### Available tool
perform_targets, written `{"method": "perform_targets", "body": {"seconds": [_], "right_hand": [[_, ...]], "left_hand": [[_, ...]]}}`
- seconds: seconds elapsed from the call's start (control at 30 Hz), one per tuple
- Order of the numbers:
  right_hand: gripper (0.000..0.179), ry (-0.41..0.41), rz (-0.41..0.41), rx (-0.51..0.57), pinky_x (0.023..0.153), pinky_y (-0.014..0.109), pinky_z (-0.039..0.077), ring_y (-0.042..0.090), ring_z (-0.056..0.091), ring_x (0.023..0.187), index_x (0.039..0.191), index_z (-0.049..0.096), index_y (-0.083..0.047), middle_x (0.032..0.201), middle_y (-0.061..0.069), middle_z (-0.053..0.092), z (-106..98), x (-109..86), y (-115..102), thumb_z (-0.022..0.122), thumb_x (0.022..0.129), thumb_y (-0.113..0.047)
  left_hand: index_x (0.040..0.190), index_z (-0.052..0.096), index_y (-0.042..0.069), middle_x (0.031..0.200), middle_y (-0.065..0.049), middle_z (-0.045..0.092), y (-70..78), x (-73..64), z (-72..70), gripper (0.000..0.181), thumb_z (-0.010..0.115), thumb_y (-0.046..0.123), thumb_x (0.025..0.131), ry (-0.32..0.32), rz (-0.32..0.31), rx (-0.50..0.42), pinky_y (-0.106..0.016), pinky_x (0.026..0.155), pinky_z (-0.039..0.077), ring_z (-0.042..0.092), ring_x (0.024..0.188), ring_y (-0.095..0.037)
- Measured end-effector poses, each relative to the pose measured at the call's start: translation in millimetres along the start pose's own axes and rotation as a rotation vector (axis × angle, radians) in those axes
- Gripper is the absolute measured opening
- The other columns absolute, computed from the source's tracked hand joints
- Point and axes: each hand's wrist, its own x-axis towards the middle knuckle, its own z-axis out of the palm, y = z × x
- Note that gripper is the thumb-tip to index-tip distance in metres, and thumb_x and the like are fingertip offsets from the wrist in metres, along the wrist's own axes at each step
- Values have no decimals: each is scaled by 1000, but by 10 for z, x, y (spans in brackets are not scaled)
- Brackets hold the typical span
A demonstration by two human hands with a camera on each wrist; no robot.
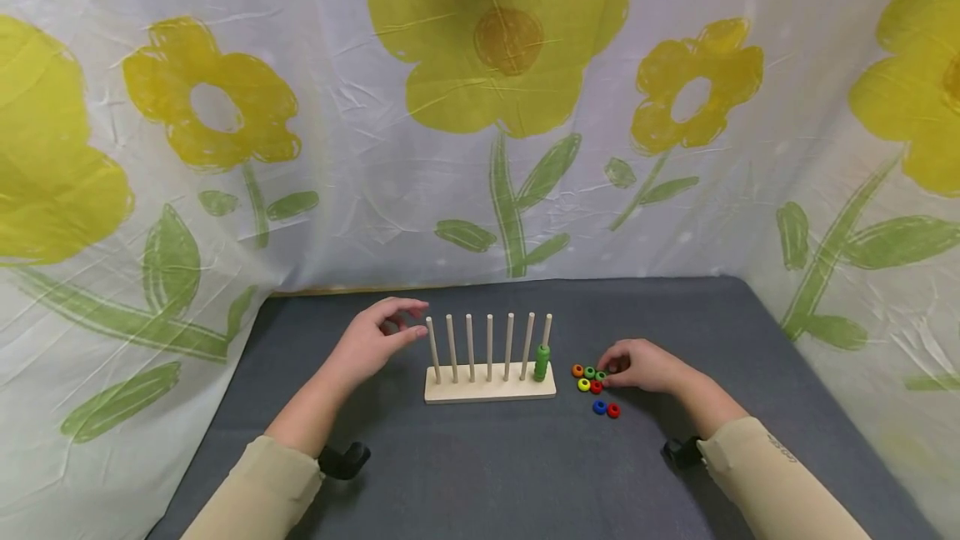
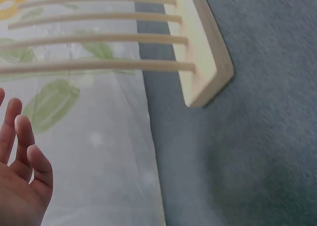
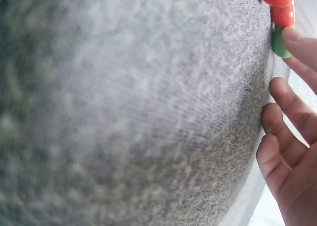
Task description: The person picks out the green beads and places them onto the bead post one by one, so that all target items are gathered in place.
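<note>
A wooden peg rack (image 1: pixel 491 391) with a row of upright pegs stands on the table. A stack of green beads (image 1: pixel 542 363) sits on its rightmost peg. My left hand (image 1: pixel 372 340) is raised beside the leftmost peg (image 1: pixel 433 350), fingers loosely bent and holding nothing; in the left wrist view its fingers (image 2: pixel 25 141) are apart from the pegs. To the right of the rack, my right hand (image 1: pixel 643 365) pinches a green bead (image 1: pixel 601 376) between thumb and index finger, at the edge of a bead cluster. Its other fingers (image 3: pixel 285 122) are bent near the cloth.
Close to the right hand lie an orange bead (image 1: pixel 577 370), another green bead (image 1: pixel 589 372), a yellow bead (image 1: pixel 584 385) and a red bead (image 1: pixel 596 387). Nearer me are a blue bead (image 1: pixel 599 407) and a second red bead (image 1: pixel 613 411). Dark cloth (image 1: pixel 480 473) covers the table; a flowered curtain (image 1: pixel 360 190) hangs behind.
</note>
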Motion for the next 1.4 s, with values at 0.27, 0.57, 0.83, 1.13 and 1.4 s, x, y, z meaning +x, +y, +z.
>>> {"method": "perform_targets", "body": {"seconds": [0.27,0.57,0.83,1.13,1.4], "right_hand": [[13,1,-1,-14,67,30,46,11,53,77,98,76,-19,87,-8,60,-20,-1,-4,78,86,-23],[11,7,-14,-12,67,30,46,10,53,76,97,76,-19,87,-8,60,-35,-9,-7,78,87,-21],[13,11,-4,-4,68,30,47,11,54,78,100,75,-18,90,-7,61,-90,-30,-35,77,87,-23],[14,88,-3,-30,73,32,50,12,56,83,101,74,-20,93,-8,62,-242,-64,-191,77,88,-24],[14,153,-54,11,70,32,49,13,57,80,105,73,-20,92,-7,62,-424,-53,-503,74,91,-23]], "left_hand": [[116,70,29,112,9,62,105,28,60,24,70,39,93,19,14,5,-40,75,47,56,89,-19],[110,73,28,109,10,62,94,31,84,16,70,32,94,19,30,30,-39,75,47,56,90,-18],[109,73,27,107,8,63,108,26,82,14,70,30,95,29,28,3,-41,74,48,57,86,-21],[107,74,26,108,9,63,109,31,83,13,71,26,94,41,34,2,-41,75,47,57,87,-22],[108,74,26,108,9,63,104,29,86,15,69,33,95,32,34,0,-41,75,48,57,87,-23]]}}
